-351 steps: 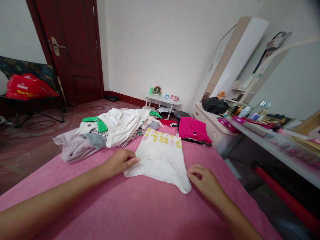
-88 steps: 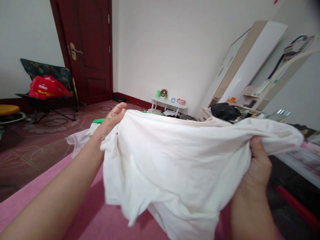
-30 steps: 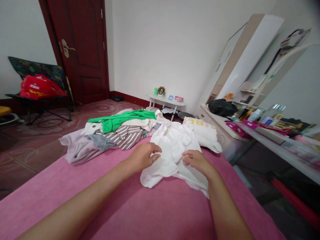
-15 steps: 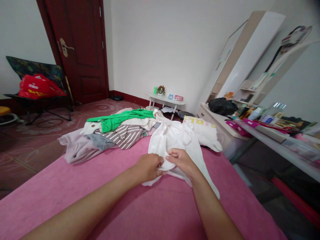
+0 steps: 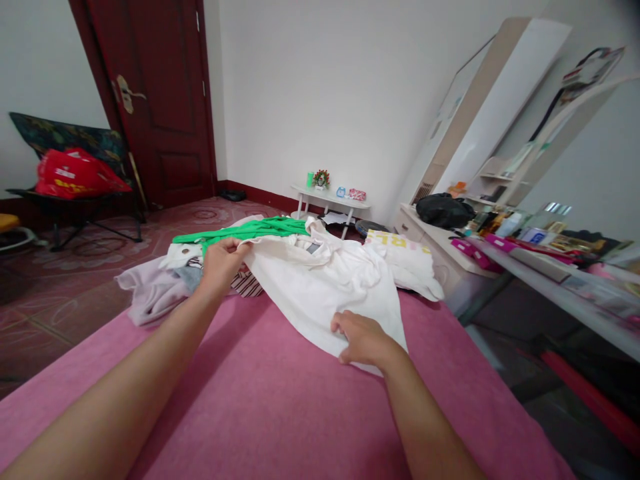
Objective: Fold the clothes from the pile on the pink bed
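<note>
A white shirt (image 5: 320,290) lies spread on the pink bed cover (image 5: 280,413). My left hand (image 5: 220,261) is closed on the shirt's far left edge and holds it up over the heap of clothes. My right hand (image 5: 361,339) grips the near hem, low on the cover. Behind the shirt lies a folded white T-shirt with yellow letters (image 5: 405,257). The heap to the left has a green garment (image 5: 240,231), a striped one (image 5: 249,283) and a pale lilac one (image 5: 147,297).
A dark red door (image 5: 150,100) and a chair with a red bag (image 5: 70,175) stand at the left. A small white table (image 5: 330,198) is by the far wall. A cluttered dresser with a black bag (image 5: 443,210) runs along the right.
My hands were together pinching the bunched shirt half a second ago. Now the left has drawn its edge far left and up, the right has slid to the near hem, and the shirt is spread.
</note>
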`<control>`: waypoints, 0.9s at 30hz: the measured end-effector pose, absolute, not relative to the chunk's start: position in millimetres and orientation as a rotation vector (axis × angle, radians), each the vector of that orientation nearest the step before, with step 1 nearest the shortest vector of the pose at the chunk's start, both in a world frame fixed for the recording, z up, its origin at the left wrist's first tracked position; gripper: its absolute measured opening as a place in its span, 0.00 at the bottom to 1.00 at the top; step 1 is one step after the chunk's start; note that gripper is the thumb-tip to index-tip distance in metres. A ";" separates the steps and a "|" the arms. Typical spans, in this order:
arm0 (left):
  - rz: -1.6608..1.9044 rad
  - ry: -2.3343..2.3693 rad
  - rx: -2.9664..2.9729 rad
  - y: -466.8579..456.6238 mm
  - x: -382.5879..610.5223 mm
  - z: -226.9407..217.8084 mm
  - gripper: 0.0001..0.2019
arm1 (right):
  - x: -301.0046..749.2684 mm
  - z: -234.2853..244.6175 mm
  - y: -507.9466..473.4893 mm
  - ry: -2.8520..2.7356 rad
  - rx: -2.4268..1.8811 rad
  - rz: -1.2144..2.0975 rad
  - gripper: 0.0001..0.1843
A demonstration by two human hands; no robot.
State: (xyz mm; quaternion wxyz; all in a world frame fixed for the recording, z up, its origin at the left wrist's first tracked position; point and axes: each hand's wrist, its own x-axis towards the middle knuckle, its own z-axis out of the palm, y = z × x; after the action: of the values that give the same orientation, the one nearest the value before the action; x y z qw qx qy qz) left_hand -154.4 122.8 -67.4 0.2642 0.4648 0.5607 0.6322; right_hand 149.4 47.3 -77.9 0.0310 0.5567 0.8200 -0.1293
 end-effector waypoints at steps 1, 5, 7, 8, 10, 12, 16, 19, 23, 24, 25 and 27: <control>1.705 1.543 1.279 122.9 -153.7 -68.9 0.11 | 143.5 -79.4 45.1 2.518 1.691 -0.299 0.25; 1.703 1.750 1.421 123.1 -152.5 -72.9 0.17 | 123.5 -87.1 40.9 2.469 1.708 -0.027 0.22; 1.691 1.821 1.472 123.3 -154.5 -73.3 0.21 | 115.8 -91.3 41.5 2.419 1.763 0.053 0.24; 1.683 1.837 1.490 123.5 -155.9 -73.2 0.21 | 112.6 -93.0 42.3 2.397 1.780 0.073 0.24; 1.673 1.836 1.524 123.9 -158.6 -72.7 0.20 | 108.0 -95.4 43.7 2.370 1.799 0.085 0.24; 1.678 1.818 1.559 123.8 -160.6 -72.0 0.18 | 108.2 -96.5 43.8 2.383 1.796 0.099 0.22; 1.656 1.856 1.653 116.4 -165.0 -70.1 0.15 | 129.5 -98.7 32.8 2.523 1.858 0.072 0.17; 1.530 1.938 1.809 102.3 -172.9 -67.2 0.12 | 159.3 -105.9 17.1 2.629 1.933 0.092 0.19; 1.217 2.030 2.036 75.9 -189.4 -59.1 0.11 | 197.6 -117.6 4.1 2.639 1.987 0.127 0.24; 1.147 2.033 2.076 68.4 -193.7 -55.5 0.09 | 205.1 -117.7 2.7 2.641 2.001 0.113 0.24; 1.093 2.026 2.114 60.5 -197.9 -51.0 0.07 | 211.8 -115.6 1.3 2.650 2.012 0.083 0.23; 1.014 1.996 2.190 43.2 -205.8 -39.3 0.07 | 223.7 -102.9 -4.1 2.690 2.043 -0.015 0.19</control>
State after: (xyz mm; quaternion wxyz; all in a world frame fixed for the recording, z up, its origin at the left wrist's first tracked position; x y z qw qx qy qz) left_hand -205.8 43.2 -39.3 0.0050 0.6993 0.6373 0.3238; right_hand 223.7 -4.1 -102.9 -0.1180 0.6005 0.7909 -0.0043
